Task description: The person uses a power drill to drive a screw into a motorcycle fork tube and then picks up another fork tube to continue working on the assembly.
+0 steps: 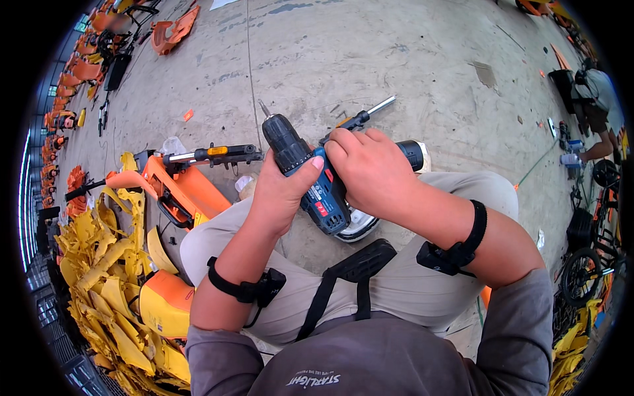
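A dark blue cordless drill (320, 208) with a black chuck and a bit at its tip lies across both my hands, pointing up and left. My left hand (284, 185) is closed round its front, thumb over the body just behind the chuck. My right hand (366, 168) has its fingers curled over the drill's top and side, hiding part of it. Behind it rests a metal fork tube (380, 107) with black and yellow fittings on the floor. A similar tube assembly (218, 154) lies to the left. I sit with grey-trousered legs bent beneath the drill.
Orange panels (188, 191) and a pile of yellow plastic pieces (112, 290) are at my left. Rows of orange parts (76, 72) line the far left. Another person (591, 99) bends at the right, near a bicycle (582, 274). Concrete floor (429, 66) stretches ahead.
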Demonstrator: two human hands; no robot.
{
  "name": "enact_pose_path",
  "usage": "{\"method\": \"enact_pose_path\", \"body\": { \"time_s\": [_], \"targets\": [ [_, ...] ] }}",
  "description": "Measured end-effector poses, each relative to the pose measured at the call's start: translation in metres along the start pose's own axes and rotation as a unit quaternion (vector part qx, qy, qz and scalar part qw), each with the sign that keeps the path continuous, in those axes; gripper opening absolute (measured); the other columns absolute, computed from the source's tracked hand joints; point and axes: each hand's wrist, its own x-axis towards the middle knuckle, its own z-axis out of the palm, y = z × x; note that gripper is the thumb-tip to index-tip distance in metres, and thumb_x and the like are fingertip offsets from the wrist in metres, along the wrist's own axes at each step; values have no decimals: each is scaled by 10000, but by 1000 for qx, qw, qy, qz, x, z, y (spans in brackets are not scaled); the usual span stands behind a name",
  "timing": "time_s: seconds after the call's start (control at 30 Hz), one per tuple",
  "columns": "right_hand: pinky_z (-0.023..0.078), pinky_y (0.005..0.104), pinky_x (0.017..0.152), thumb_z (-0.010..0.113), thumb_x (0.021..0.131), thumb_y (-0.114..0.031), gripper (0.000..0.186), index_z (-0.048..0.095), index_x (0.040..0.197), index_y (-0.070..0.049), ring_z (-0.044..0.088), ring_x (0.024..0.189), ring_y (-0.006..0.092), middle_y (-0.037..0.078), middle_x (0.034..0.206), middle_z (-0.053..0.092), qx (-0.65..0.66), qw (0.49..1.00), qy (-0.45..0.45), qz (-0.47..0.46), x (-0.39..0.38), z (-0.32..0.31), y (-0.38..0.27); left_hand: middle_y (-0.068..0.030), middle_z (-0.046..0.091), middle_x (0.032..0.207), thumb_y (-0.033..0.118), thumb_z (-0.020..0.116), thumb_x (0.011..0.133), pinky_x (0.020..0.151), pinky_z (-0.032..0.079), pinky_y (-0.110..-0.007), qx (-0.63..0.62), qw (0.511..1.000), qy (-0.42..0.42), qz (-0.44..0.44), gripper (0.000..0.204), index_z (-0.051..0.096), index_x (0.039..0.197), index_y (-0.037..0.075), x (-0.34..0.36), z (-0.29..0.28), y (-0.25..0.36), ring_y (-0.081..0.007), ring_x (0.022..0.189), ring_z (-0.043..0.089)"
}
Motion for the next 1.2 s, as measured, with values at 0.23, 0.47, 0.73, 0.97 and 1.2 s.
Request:
{"method": "enact_pose_path", "body": {
  "time_s": [0.23, 0.47, 0.73, 0.97, 1.2],
  "targets": [
    [443, 358, 751, 623, 727, -84, 160, 582, 879, -53, 615, 804, 246, 85, 857, 561, 0, 1000, -31, -3, 0, -6, 1, -34, 593, 987, 192, 787, 834, 813, 499, -283, -8, 1000, 8, -2, 444, 514, 1145, 32, 0, -2, -3, -108, 887, 586],
    [442, 356, 746, 630, 723, -92, 159, 574, 868, -59, 613, 809, 239, 84, 856, 559, -17, 1000, 7, 4, 0, -3, -3, -36, 593, 998, 175, 780, 836, 814, 499, -287, 0, 1000, -2, 14, 422, 522, 1142, 41, 0, -2, -3, -109, 890, 584],
    [443, 349, 750, 616, 734, -104, 103, 586, 827, -71, 615, 793, 236, 77, 817, 571, -16, 1000, 2, -1, 0, -1, -1, -40, 598, 1000, 172, 779, 833, 821, 504, -293, -5, 1000, 2, 5, 438, 515, 1153, 30, -1, -3, 0, -114, 897, 593],
    [446, 347, 761, 613, 732, -100, 109, 588, 832, -66, 616, 798, 242, 81, 813, 578, -20, 1000, 8, 8, 0, 0, -2, -42, 600, 1000, 166, 780, 829, 816, 503, -291, 10, 1000, 3, 16, 426, 526, 1144, 31, -1, -2, -2, -112, 894, 591],
    [446, 344, 766, 614, 740, -101, 126, 579, 852, -56, 619, 810, 245, 89, 827, 576, -12, 1000, -19, 2, -1, -5, -4, -35, 599, 996, 157, 775, 831, 814, 499, -287, 2, 1000, -8, 8, 413, 530, 1139, 33, -1, -4, 0, -110, 887, 588]
  ]
}}
